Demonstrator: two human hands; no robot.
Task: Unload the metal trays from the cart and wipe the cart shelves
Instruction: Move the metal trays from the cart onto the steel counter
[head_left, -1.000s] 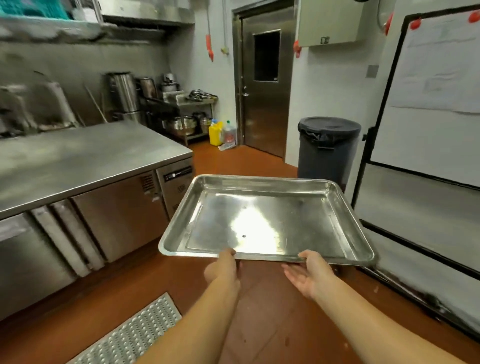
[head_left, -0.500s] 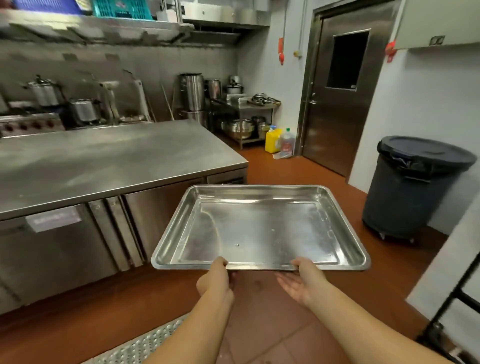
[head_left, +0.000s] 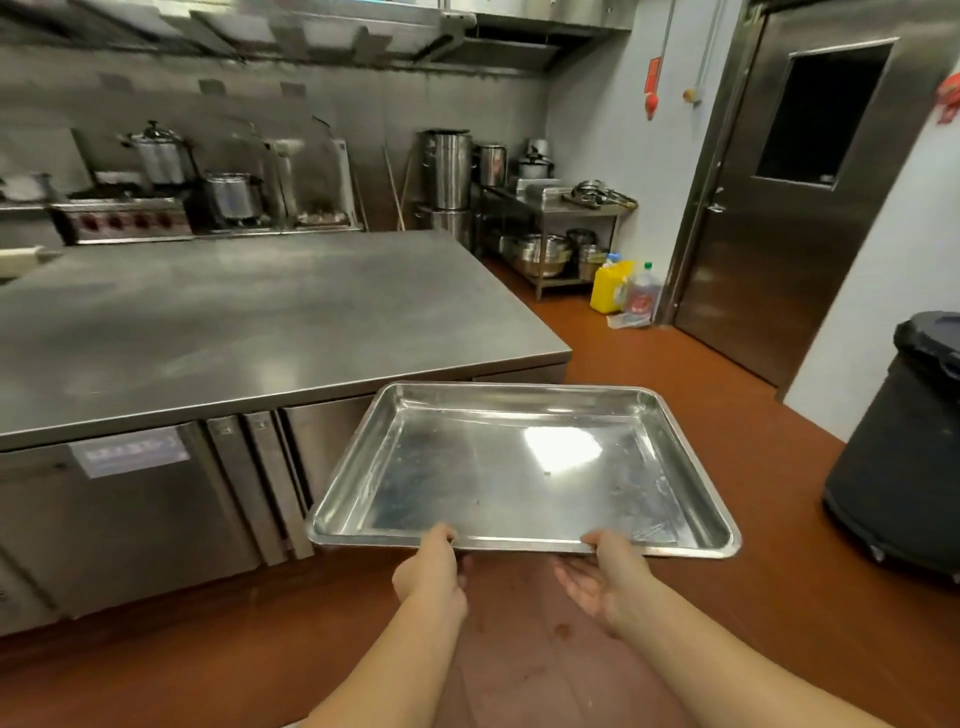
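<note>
- Since half a second ago the view has swung left: the long stainless-steel counter (head_left: 234, 322) fills more of the scene, and the black lidded bin (head_left: 904, 467) sits at the right edge.
- The shallow rectangular stainless-steel tray (head_left: 519, 467) is held level and empty, its far left corner now just before the counter's corner.
- The left hand (head_left: 434, 571) grips the near rim, thumb on top.
- The right hand (head_left: 605, 577) pinches the same rim, palm up beneath, thumb over the edge.

Head-worn wide view, forward-down, close over the tray (head_left: 519, 467)
</note>
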